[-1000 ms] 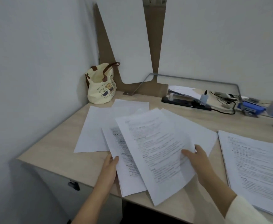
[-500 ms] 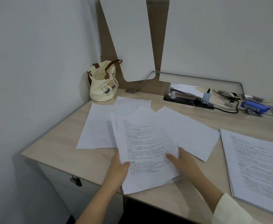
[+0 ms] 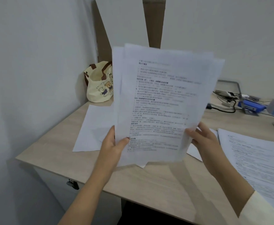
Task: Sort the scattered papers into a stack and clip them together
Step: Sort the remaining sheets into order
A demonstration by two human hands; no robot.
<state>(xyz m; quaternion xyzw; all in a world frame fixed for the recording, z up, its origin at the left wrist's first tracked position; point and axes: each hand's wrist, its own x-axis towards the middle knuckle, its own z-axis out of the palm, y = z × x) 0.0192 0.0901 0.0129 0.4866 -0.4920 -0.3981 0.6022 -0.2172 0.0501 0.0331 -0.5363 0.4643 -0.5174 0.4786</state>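
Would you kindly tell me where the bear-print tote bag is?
In the head view, the tote bag stands in the far left corner of the desk, partly behind the held papers.

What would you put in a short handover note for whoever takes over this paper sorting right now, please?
Left hand: grips the held sheets at their lower left edge, thumb in front.
Right hand: holds their lower right edge.
The held sheets are upright above the desk, with uneven edges.
On the desk: a blank sheet at left, a sheet corner below the right hand, a printed stack at right.
Done: several sheets gathered.
Left: collect the rest, square the edges, clip them. I see no clip; what looks like a blue stapler lies at back right.
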